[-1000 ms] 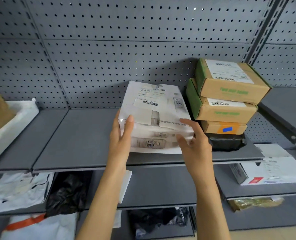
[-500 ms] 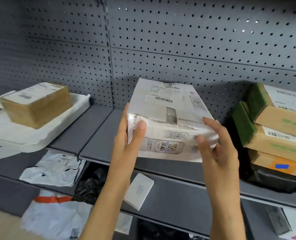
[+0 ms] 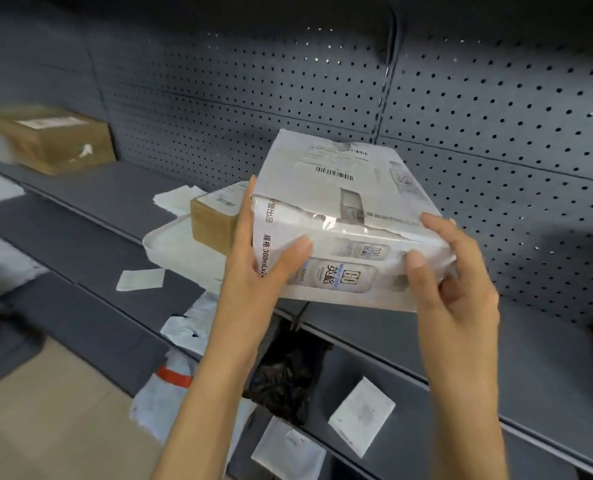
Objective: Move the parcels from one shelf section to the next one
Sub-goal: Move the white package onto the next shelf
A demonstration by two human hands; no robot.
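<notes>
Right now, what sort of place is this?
Probably a parcel storeroom or pickup point: grey pegboard shelving, a labelled white parcel held in both hands, a brown carton and mailer bags on shelves.

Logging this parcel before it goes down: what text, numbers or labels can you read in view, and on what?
"规格:360mLx2", cut off by the left hand: side of the white parcel.
"英格": bottle picture on the parcel's front.
Barcode and shipping label on the parcel's top: too small to read.
Label on the brown box behind: blurred.
Label on the far brown box: blurred.
</notes>
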